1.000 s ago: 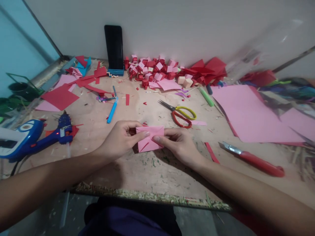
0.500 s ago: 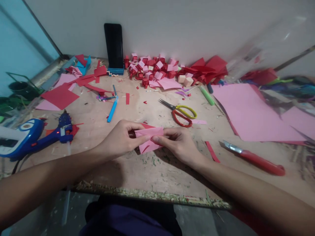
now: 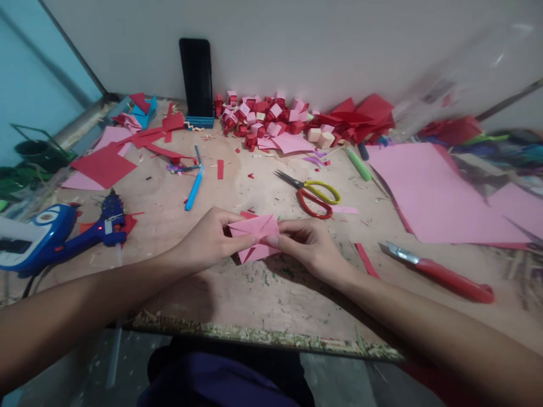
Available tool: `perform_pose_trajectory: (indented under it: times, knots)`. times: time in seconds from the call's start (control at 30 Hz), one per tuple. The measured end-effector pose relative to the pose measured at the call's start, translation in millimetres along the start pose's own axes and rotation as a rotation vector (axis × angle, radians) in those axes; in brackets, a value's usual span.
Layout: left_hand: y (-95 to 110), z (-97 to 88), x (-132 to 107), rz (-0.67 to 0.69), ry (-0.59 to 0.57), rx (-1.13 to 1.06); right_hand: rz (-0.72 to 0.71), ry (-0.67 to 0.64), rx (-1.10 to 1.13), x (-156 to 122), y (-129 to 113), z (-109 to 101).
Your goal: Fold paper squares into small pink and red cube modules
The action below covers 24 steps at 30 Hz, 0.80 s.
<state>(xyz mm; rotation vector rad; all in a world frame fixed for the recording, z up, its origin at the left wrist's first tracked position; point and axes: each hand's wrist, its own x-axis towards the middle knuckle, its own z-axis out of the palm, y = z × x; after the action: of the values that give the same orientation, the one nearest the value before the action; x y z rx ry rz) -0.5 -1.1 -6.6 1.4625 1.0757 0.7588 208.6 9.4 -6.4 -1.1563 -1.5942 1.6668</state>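
Note:
Just above the near part of the wooden table, my left hand (image 3: 214, 240) and my right hand (image 3: 311, 246) both pinch one small piece of pink paper (image 3: 257, 226). Creases run across it, and its flaps meet near the middle under my thumbs. My fingers behind the paper are hidden. A bit of red paper (image 3: 248, 215) shows at its far edge; I cannot tell whether it is attached. Scissors (image 3: 316, 192) with yellow and red handles lie beyond my right hand. A narrow red paper strip (image 3: 366, 260) is to the right of that hand.
A red-handled cutter (image 3: 441, 274) lies at right beside large pink sheets (image 3: 449, 192). A blue glue gun (image 3: 110, 223) sits at left, a blue pen (image 3: 194, 191) farther in. At the back, a phone (image 3: 197, 79) stands beside a heap of red and pink paper cubes (image 3: 271, 116).
The pink paper has tilted slightly in my hands, and its folded flaps show more plainly. Both hands keep their pinch on it.

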Motion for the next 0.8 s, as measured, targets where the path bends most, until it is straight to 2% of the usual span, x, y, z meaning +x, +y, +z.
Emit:
perform_pose_trajectory:
  times: [0.1, 0.33, 0.57, 0.8]
  knots:
    - [0.8, 0.1, 0.0, -0.008, 0.013, -0.019, 0.026, -0.012, -0.018, 0.5, -0.1, -0.3]
    - [3.4, -2.3, -2.3, 0.018, -0.011, 0.134, -0.009, 0.022, -0.085, 2.0, 2.5, -0.8]
    - [5.4, -2.1, -1.8, 0.018, -0.034, 0.130, -0.022, 0.008, -0.074, 1.5, 0.7, -0.9]
    - [2.9, -2.9, -1.6, 0.026, -0.043, 0.117, -0.032, 0.048, -0.087, 1.3, 2.8, -0.8]
